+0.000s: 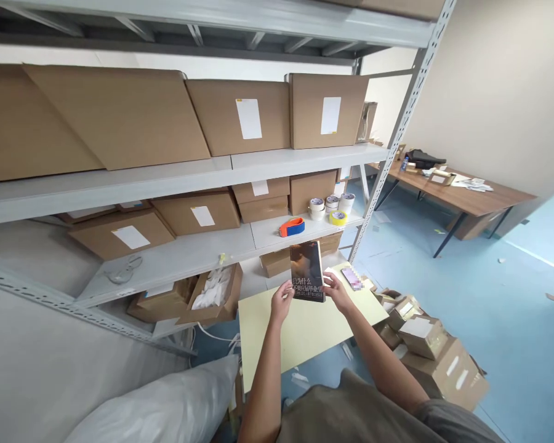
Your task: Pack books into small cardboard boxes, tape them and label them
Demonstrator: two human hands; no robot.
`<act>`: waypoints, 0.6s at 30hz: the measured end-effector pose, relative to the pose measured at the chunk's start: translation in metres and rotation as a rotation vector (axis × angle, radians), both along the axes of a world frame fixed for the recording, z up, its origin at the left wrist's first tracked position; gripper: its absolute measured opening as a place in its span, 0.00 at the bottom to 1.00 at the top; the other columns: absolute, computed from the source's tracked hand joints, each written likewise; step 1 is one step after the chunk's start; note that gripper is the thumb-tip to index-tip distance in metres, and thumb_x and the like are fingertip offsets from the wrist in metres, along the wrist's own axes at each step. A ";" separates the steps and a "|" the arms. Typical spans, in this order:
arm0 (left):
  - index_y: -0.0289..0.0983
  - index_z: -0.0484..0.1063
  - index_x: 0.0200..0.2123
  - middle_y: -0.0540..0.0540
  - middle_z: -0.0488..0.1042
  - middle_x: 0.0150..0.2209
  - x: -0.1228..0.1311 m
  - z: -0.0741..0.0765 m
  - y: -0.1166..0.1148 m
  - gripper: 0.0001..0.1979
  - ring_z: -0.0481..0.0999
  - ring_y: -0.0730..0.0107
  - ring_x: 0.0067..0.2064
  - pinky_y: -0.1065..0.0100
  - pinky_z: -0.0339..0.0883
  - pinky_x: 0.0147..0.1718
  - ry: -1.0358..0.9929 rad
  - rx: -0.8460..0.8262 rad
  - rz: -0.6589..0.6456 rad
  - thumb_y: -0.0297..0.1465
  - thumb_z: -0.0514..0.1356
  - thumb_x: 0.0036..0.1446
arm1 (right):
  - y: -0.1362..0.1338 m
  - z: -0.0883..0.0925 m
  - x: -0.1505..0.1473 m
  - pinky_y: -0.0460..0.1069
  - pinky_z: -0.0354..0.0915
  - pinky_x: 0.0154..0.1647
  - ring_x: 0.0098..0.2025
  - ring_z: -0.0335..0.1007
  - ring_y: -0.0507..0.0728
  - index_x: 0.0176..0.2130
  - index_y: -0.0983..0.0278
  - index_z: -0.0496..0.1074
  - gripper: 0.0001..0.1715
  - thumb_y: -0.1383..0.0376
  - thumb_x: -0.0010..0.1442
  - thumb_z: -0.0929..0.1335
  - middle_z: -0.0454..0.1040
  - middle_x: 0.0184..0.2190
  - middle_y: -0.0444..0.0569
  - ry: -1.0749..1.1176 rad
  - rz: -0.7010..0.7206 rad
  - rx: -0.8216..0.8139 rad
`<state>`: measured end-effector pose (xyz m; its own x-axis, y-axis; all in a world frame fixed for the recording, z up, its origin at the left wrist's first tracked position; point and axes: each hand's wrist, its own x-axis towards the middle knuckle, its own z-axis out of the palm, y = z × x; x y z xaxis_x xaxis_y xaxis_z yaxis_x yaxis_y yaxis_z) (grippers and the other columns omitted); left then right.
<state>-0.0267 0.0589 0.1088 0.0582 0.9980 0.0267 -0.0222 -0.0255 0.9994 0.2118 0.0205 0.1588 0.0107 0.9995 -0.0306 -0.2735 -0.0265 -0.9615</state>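
Note:
I hold a dark-covered book [306, 269] upright above a small pale yellow table [300, 332]. My left hand [281, 303] grips the book's lower left corner. My right hand [336, 289] grips its lower right edge. White characters run across the bottom of the cover. A phone [351, 278] lies flat on the table just right of my right hand.
Grey metal shelving [175, 178] holds cardboard boxes [240, 117], an orange-blue tape dispenser [291, 227] and tape rolls [332, 206]. Stacked small boxes [425, 344] sit on the blue floor to the right. A wooden desk [457, 191] stands at the far wall. A white bag [166, 406] lies lower left.

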 end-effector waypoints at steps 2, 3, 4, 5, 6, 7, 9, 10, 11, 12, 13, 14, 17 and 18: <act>0.40 0.76 0.63 0.34 0.77 0.61 0.014 0.010 0.000 0.34 0.80 0.54 0.56 0.54 0.72 0.59 -0.060 0.000 -0.127 0.45 0.72 0.56 | 0.000 0.001 -0.015 0.55 0.73 0.45 0.50 0.79 0.64 0.54 0.55 0.74 0.29 0.62 0.51 0.76 0.80 0.55 0.50 -0.064 0.001 0.077; 0.41 0.75 0.65 0.35 0.75 0.64 0.021 0.015 -0.001 0.35 0.80 0.54 0.58 0.55 0.71 0.60 -0.106 -0.002 -0.165 0.43 0.73 0.55 | 0.000 0.000 -0.023 0.57 0.74 0.48 0.54 0.78 0.64 0.54 0.54 0.75 0.29 0.62 0.52 0.76 0.80 0.57 0.50 -0.100 0.017 0.113; 0.42 0.73 0.66 0.36 0.74 0.66 0.027 0.019 -0.001 0.38 0.79 0.53 0.59 0.55 0.70 0.60 -0.156 0.004 -0.185 0.41 0.75 0.53 | 0.001 -0.001 -0.031 0.58 0.74 0.50 0.57 0.76 0.65 0.55 0.53 0.76 0.29 0.62 0.52 0.75 0.79 0.59 0.49 -0.139 0.042 0.142; 0.42 0.72 0.67 0.37 0.73 0.66 0.030 0.022 0.000 0.40 0.78 0.52 0.61 0.55 0.70 0.61 -0.205 0.011 -0.191 0.38 0.76 0.51 | 0.001 -0.003 -0.039 0.59 0.74 0.52 0.60 0.74 0.66 0.55 0.53 0.76 0.30 0.62 0.52 0.75 0.78 0.60 0.49 -0.178 0.073 0.162; 0.42 0.72 0.67 0.37 0.74 0.65 0.031 0.024 0.000 0.41 0.77 0.51 0.61 0.55 0.70 0.61 -0.245 0.015 -0.189 0.36 0.77 0.49 | 0.001 -0.006 -0.046 0.59 0.74 0.53 0.63 0.72 0.67 0.56 0.52 0.77 0.31 0.62 0.52 0.74 0.77 0.61 0.49 -0.214 0.108 0.173; 0.42 0.73 0.66 0.37 0.76 0.62 0.029 0.026 0.001 0.41 0.77 0.51 0.61 0.55 0.70 0.60 -0.272 0.015 -0.181 0.34 0.77 0.48 | 0.002 -0.008 -0.052 0.60 0.74 0.54 0.65 0.70 0.68 0.56 0.51 0.78 0.31 0.62 0.52 0.74 0.76 0.62 0.49 -0.244 0.140 0.175; 0.41 0.75 0.63 0.39 0.80 0.56 0.018 0.029 0.004 0.38 0.79 0.51 0.58 0.56 0.71 0.59 -0.304 -0.005 -0.173 0.32 0.77 0.47 | 0.004 -0.010 -0.056 0.61 0.73 0.55 0.67 0.69 0.69 0.55 0.50 0.79 0.31 0.62 0.51 0.74 0.76 0.62 0.50 -0.287 0.154 0.161; 0.40 0.76 0.61 0.40 0.82 0.53 0.010 0.030 0.005 0.37 0.80 0.52 0.56 0.56 0.71 0.58 -0.324 -0.025 -0.181 0.32 0.77 0.47 | 0.005 -0.010 -0.055 0.62 0.72 0.56 0.66 0.69 0.69 0.55 0.51 0.79 0.31 0.61 0.50 0.75 0.77 0.61 0.51 -0.306 0.111 0.142; 0.40 0.76 0.61 0.40 0.82 0.52 0.002 0.032 0.006 0.36 0.81 0.53 0.54 0.57 0.72 0.56 -0.353 -0.047 -0.197 0.33 0.77 0.47 | 0.007 -0.010 -0.052 0.62 0.72 0.57 0.64 0.70 0.69 0.54 0.51 0.79 0.30 0.60 0.50 0.75 0.78 0.59 0.51 -0.330 0.035 0.115; 0.40 0.75 0.61 0.41 0.82 0.51 -0.007 0.034 0.007 0.35 0.81 0.55 0.53 0.58 0.73 0.55 -0.393 -0.070 -0.218 0.34 0.76 0.48 | 0.009 -0.008 -0.048 0.63 0.71 0.58 0.63 0.71 0.69 0.53 0.51 0.79 0.30 0.59 0.49 0.76 0.78 0.58 0.51 -0.356 -0.059 0.083; 0.40 0.75 0.61 0.42 0.82 0.50 -0.015 0.035 0.006 0.36 0.82 0.56 0.51 0.59 0.73 0.54 -0.438 -0.091 -0.241 0.35 0.76 0.48 | 0.010 -0.005 -0.042 0.63 0.71 0.58 0.61 0.72 0.69 0.53 0.51 0.78 0.31 0.58 0.48 0.77 0.79 0.57 0.51 -0.374 -0.148 0.045; 0.41 0.74 0.62 0.42 0.83 0.50 -0.022 0.037 0.006 0.37 0.82 0.57 0.50 0.60 0.74 0.52 -0.480 -0.110 -0.263 0.36 0.76 0.48 | 0.011 -0.003 -0.037 0.63 0.71 0.57 0.60 0.73 0.68 0.53 0.51 0.78 0.32 0.57 0.46 0.78 0.79 0.55 0.50 -0.372 -0.199 0.006; 0.41 0.71 0.65 0.41 0.82 0.50 -0.036 0.041 0.003 0.42 0.82 0.59 0.47 0.61 0.75 0.50 -0.545 -0.133 -0.315 0.35 0.78 0.47 | 0.012 0.006 -0.026 0.59 0.72 0.52 0.51 0.77 0.67 0.52 0.54 0.77 0.33 0.55 0.46 0.80 0.82 0.46 0.49 -0.219 -0.074 -0.091; 0.41 0.71 0.66 0.40 0.82 0.51 -0.040 0.042 0.003 0.42 0.82 0.58 0.48 0.60 0.75 0.50 -0.550 -0.134 -0.329 0.35 0.78 0.47 | 0.011 0.009 -0.024 0.58 0.72 0.49 0.47 0.78 0.66 0.50 0.55 0.77 0.32 0.54 0.46 0.80 0.82 0.42 0.48 -0.148 -0.002 -0.116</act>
